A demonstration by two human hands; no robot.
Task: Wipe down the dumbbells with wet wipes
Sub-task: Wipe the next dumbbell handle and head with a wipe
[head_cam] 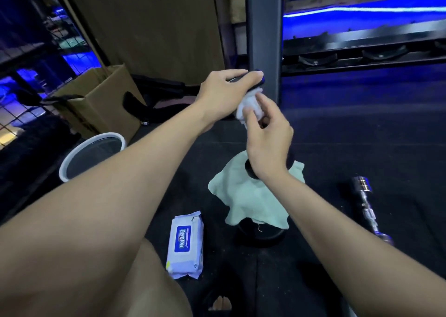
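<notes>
**Wiping a dumbbell held up over a dark gym floor**

A dark rubber floor (350, 133) lit with blue light runs back to a black rack upright (264, 39) and a low shelf of weights (362, 56). Toward the floor's left edge stand a cardboard box (101, 99) and, just in front of it, a white-rimmed bin (91, 155).

The left hand (222, 87) is curled around a small dumbbell (259, 71) raised in front of the upright. Most of it is hidden by the fingers; only a dark end with a blue edge and a glint of metal at the grip show. The right hand (265, 133) pinches a crumpled white wet wipe (246, 105) between thumb and fingers and presses it against the underside of the dumbbell's end, just below the left hand's fingertips.

Beneath the hands, near the middle of the floor, a pale green cloth (251, 196) is draped over a black dumbbell (260, 234), whose round ends show at the cloth's far and near edges. Just left of it lies a flat white pack of wet wipes (185, 244) with a blue label, closed flap up. Toward the floor's right edge a chrome dumbbell (366, 201) lies apart from the cloth, its knurled handle and stacked shiny plates catching the light. A bare knee (149, 280) fills the near edge.
</notes>
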